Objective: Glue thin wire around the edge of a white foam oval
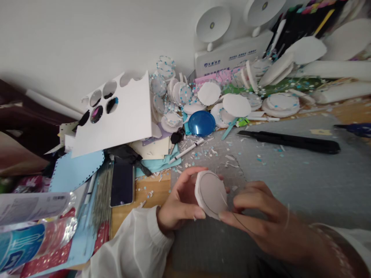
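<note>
My left hand [182, 200] is closed around a white foam disc [211, 195], fingers behind its edge and thumb along its lower side. The disc is tilted, with a thin dark curved line running around its face near the rim. At the disc's lower right edge, my right hand [257, 210] is closed in a pinch, its thumb touching the rim. A thin wire-like strand [242, 224] runs from the disc edge across the right fingers; its far end is blurred. Both hands are above the grey cutting mat [199, 247].
A black utility knife [290, 141] lies on the mat beyond my right hand. Behind are a blue round lid [201, 123] and several white foam discs [236, 105]. A perforated white board [127, 116], a phone [122, 183] and thin wires [102, 197] are at left. Scraps litter the mat.
</note>
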Available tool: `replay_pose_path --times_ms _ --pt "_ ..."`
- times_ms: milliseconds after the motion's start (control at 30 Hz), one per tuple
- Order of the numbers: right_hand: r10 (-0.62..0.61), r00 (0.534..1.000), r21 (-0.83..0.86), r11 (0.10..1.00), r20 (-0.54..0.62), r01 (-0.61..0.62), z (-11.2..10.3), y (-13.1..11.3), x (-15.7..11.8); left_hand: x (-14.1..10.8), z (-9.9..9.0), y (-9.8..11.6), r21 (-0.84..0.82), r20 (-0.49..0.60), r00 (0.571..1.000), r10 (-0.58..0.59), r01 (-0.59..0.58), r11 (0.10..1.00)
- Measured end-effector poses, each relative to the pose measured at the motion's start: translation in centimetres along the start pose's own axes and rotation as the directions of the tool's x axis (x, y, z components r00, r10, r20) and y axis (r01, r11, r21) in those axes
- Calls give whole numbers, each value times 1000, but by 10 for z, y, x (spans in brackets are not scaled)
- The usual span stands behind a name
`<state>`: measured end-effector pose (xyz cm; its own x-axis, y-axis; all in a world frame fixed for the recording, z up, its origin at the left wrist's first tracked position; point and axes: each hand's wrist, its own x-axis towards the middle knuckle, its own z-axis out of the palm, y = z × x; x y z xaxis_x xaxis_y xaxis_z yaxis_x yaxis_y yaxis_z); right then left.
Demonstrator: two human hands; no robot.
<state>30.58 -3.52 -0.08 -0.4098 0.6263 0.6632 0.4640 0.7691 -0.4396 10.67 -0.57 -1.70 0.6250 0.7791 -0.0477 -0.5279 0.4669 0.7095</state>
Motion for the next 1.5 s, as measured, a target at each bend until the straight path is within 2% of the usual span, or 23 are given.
replay_pose_path --times_ms 467,667,900,1233,1367,1500 --pt "26 1000 -13 1000 -10 -26 1 3 -5 1 0 -2 11 -16 1000 -10 10 1000" --pt "-16 1000 -47 999 -12 15 -4 2 -4 1 2 0 -7 -40 998 -39 39 999" --pt "-31 999 -68 997 -10 30 -8 3 -4 -1 -3 -1 -30 16 998 -65 66 997" --pt "-20 999 -19 1000 32 21 -6 0 -5 0 0 1 -21 -14 995 -97 97 995" --pt "-56 998 -91 994 12 56 -9 -2 -3 -3 -5 0 -3 6 993 -115 115 993" --pt "-54 997 -190 981 -54 43 -15 -2 -1 -4 -5 2 -78 16 991 -133 134 988"
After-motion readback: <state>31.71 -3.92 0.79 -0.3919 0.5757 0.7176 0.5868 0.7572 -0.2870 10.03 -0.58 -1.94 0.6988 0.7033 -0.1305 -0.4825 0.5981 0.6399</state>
